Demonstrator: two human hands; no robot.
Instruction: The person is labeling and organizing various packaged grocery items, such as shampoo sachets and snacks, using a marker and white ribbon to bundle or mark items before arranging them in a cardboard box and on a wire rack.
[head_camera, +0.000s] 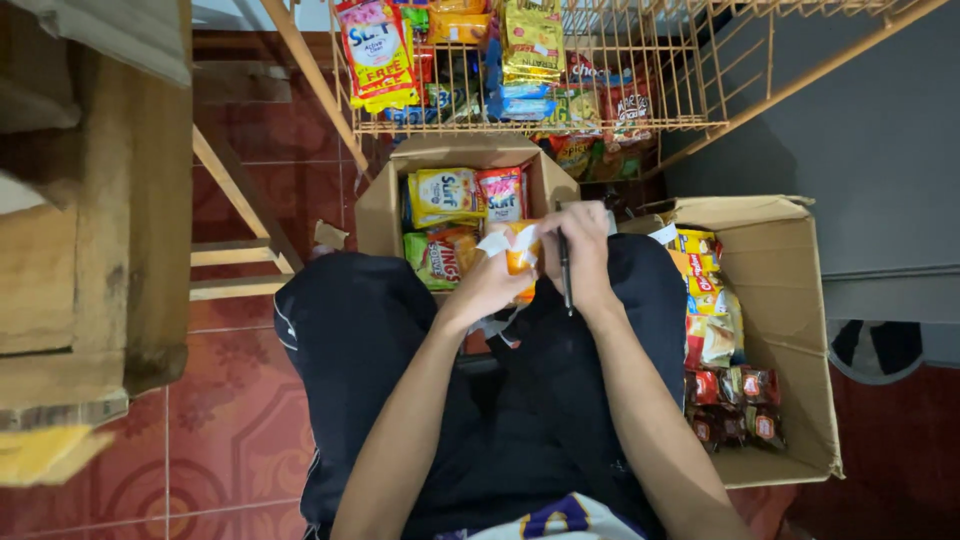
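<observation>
Both hands, left hand (487, 285) and right hand (582, 255), grip an orange packet (520, 258).

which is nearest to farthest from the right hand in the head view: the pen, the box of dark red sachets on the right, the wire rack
1. The pen: held in the right hand itself, pointing down.
2. The cardboard box of dark red sachets: beside the person's right leg, on the right side of the view.
3. The wire rack: at the top of the view, beyond the middle box.

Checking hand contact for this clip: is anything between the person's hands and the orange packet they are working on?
Nothing visible. The left hand and right hand both grip the orange packet directly; the right hand also holds a dark pen alongside it.
</observation>
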